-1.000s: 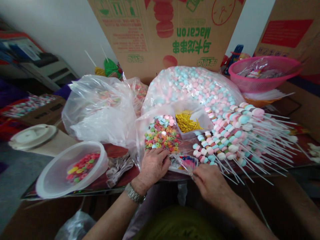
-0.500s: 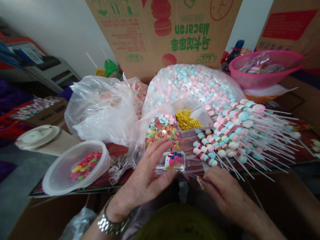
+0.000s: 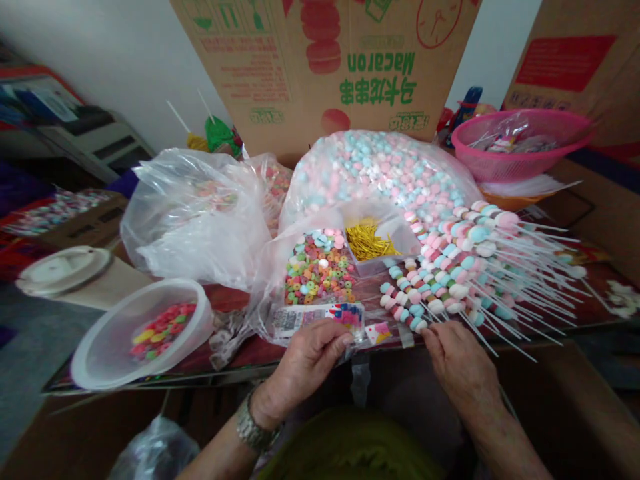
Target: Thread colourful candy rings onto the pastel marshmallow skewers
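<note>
My left hand [image 3: 313, 353] is closed in a pinch at the front edge of a clear packet of printed cards [image 3: 347, 317]; what its fingertips hold is hidden. To its right, a small printed card [image 3: 379, 332] lies on the table edge. My right hand [image 3: 463, 363] is closed at the near end of the front candy skewer [image 3: 403, 310], whose stick is hidden under the fingers. Beyond it lies a pile of pink, blue and white candy skewers [image 3: 465, 270] with white sticks pointing right.
Behind the packet sit ring candies [image 3: 320, 267] and a tray of gold twist ties [image 3: 370, 241]. A big bag of pastel candies [image 3: 380, 167] stands behind them. At left are a plastic bowl [image 3: 95, 357] and lidded cup [image 3: 117, 283]; a pink basket [image 3: 525, 160] is at right.
The small card has left my right hand and now lies on the table. My right hand has moved to the front skewer. My left hand has gone from spread fingers to a pinch.
</note>
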{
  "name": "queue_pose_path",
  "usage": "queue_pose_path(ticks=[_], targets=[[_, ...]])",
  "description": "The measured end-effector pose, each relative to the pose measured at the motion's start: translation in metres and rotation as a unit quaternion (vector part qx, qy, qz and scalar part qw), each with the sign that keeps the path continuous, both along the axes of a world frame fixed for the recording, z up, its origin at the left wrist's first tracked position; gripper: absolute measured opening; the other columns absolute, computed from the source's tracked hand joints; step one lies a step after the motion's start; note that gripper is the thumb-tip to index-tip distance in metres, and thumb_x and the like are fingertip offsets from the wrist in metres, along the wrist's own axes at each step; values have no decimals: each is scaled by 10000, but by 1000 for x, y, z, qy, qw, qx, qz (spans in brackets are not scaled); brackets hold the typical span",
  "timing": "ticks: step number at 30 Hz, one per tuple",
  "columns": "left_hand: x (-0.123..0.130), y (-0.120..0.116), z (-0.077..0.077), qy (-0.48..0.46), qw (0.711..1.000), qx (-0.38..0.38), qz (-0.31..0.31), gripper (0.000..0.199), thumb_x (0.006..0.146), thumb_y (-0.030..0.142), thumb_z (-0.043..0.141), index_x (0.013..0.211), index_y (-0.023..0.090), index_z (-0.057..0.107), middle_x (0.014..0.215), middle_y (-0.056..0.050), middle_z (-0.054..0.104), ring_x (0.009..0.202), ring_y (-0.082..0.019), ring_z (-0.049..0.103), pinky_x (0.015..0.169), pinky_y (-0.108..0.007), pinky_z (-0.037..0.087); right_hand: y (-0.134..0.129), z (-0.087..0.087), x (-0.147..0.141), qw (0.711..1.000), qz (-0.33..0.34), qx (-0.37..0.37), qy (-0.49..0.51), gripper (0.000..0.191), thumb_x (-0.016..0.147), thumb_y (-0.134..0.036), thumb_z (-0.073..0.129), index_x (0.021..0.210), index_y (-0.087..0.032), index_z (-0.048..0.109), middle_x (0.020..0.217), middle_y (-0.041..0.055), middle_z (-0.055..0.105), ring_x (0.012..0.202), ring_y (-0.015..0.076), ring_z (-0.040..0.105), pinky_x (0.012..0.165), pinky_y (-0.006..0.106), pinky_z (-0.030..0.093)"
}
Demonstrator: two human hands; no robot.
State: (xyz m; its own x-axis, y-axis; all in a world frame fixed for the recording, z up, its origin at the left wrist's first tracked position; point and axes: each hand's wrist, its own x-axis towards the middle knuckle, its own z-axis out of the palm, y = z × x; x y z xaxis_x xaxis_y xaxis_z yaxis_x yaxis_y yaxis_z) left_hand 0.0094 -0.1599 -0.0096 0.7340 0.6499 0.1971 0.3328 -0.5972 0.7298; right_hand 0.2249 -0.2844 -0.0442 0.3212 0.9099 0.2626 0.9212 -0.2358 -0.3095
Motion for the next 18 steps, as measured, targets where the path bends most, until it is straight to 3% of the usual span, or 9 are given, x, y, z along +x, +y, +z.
queue_pose_path(ticks=[3,6,12,15,18], targets=[[-13,10,3,-59,998,-10,21,217,904,262,454,755,173,584,722,-10,612,679,-123,556,658,-239,456,-3,-13,18,990,17,-40,-134,164,836,-135,486,710,-196,572,708,83,581,686,235,525,551,314,337],[-23,17,5,-99,995,-5,19,177,902,253,464,823,171,600,795,-30,649,747,-140,594,722,-266,476,-7,-15,29,988,37,-26,-144,193,819,-78,448,713,-202,551,689,74,577,673,233,533,563,326,363],[-29,21,15,-90,996,4,19,177,901,227,466,833,173,620,809,-29,665,748,-138,608,725,-264,475,-27,21,35,989,90,108,-37,168,929,-248,362,958,-196,519,820,62,627,726,192,605,651,296,449],[-28,23,22,-95,995,14,4,178,899,216,470,831,170,627,810,-31,668,750,-140,608,729,-266,475,-29,38,30,983,114,126,-75,171,915,-212,376,977,-194,534,833,69,651,738,202,616,682,308,458],[-26,23,26,-92,996,19,-10,173,894,212,482,833,167,638,806,-32,666,761,-144,610,742,-268,472,-25,43,26,971,142,137,-133,180,887,-143,389,965,-184,545,813,77,669,728,207,623,675,310,465]])
